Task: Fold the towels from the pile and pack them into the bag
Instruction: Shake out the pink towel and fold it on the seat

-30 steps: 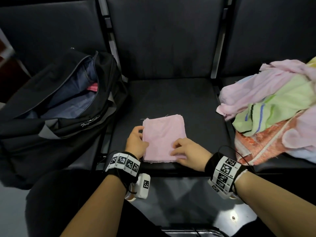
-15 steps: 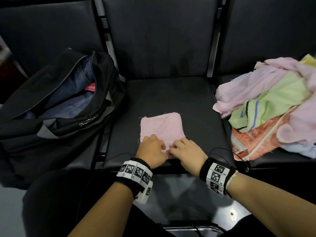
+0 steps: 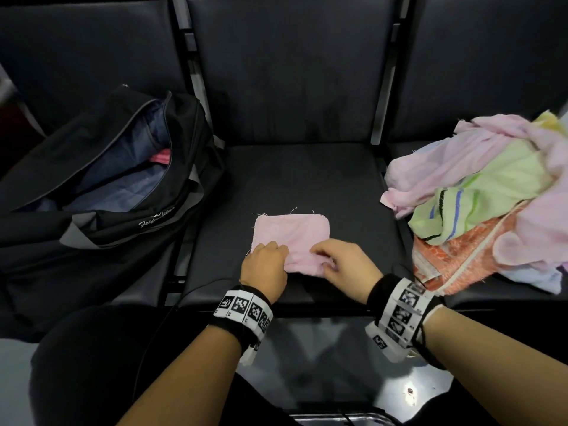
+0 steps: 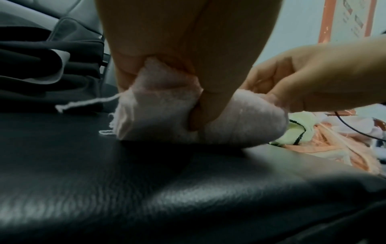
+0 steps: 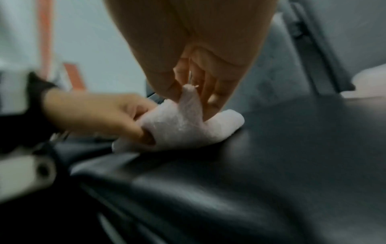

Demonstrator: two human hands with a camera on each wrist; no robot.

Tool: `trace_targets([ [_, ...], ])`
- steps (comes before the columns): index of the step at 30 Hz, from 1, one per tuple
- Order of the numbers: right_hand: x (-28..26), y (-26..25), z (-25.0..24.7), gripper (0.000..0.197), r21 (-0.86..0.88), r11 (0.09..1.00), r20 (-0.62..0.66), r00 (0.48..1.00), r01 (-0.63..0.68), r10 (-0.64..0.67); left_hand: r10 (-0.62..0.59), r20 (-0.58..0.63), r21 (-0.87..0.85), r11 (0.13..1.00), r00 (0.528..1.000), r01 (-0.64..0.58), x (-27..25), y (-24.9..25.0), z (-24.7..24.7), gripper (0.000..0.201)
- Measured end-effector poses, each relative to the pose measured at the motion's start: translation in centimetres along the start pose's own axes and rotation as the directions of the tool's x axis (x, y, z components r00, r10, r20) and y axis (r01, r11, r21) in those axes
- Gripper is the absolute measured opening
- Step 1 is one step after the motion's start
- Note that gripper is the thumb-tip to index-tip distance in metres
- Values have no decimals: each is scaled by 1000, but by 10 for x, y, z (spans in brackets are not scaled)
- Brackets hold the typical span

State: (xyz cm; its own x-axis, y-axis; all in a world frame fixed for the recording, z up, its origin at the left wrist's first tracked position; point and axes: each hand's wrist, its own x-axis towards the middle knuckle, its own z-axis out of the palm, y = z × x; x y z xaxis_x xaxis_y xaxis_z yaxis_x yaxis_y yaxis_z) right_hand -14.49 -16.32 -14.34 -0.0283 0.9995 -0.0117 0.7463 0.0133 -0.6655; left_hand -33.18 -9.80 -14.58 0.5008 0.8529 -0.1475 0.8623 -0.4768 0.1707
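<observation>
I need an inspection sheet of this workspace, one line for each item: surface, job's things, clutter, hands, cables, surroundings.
Surface: black padded seat, middle of a row.
Job's things: folded pink towel on the seat; open black bag to the left, something pink inside; unfolded towel pile to the right.
Clutter: nothing seen.
Hands: left hand and right hand both pinch the towel's near edge, lifting it.
Cables: thin black cable near the left wrist.
Surroundings: black seat backs; glossy floor.
</observation>
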Motion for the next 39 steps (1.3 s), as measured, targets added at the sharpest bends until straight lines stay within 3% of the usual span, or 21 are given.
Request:
trace_targets([
  [3, -11, 0, 11, 53, -312, 927, 192, 969, 208, -153, 11, -11, -76, 997, 1000, -12, 2, -6, -1, 25],
  [5, -13, 5, 16, 47, -381, 897, 208, 966, 222, -151, 47, -10, -112, 993, 999, -48, 4, -11, -1, 23],
  [8, -6, 12, 13, 22, -195, 979, 78, 996, 64, -49, 88, -22, -103, 991, 996, -90, 8, -22, -3, 22],
  [12, 7, 20, -1, 16, 148, 983, -81, 989, -108, 121, 25, -26, -269, 963, 999, -31, 10, -32, -6, 20],
  [15, 13, 28, -11, 12, 233, 958, -140, 969, -168, 204, -117, -28, -571, 817, 993, 80, 12, -36, -10, 14],
  [18, 14, 40, -16, 5, 311, 927, -154, 952, -208, 265, -196, 39, -737, 657, 980, 160, 15, -39, -9, 15],
  [20, 15, 46, -17, 6, 372, 898, -157, 937, -236, 312, -214, 69, -791, 583, 974, 184, 18, -37, -6, 12],
  [25, 23, 55, -11, 10, 469, 843, -186, 903, -265, 387, -304, 107, -821, 510, 946, 257, 25, -32, 4, 6],
  [29, 31, 66, -1, 24, 322, 866, -169, 877, -383, 450, -395, 119, -749, 567, 911, 344, 27, -28, 15, 22],
  [33, 35, 73, 0, 53, 209, 866, -3, 885, -454, 465, -413, 119, -699, 611, 903, 371, 29, -30, 20, 27],
  [35, 40, 72, -4, 43, 173, 881, 81, 898, -441, 433, -413, 129, -678, 627, 902, 384, 30, -31, 21, 29],
  [38, 44, 68, -8, 9, 158, 897, 128, 909, -414, 397, -411, 147, -656, 640, 900, 399, 30, -32, 22, 20],
  [39, 43, 68, -9, 12, 175, 895, 125, 910, -411, 394, -420, 156, -666, 623, 894, 409, 30, -32, 21, 14],
])
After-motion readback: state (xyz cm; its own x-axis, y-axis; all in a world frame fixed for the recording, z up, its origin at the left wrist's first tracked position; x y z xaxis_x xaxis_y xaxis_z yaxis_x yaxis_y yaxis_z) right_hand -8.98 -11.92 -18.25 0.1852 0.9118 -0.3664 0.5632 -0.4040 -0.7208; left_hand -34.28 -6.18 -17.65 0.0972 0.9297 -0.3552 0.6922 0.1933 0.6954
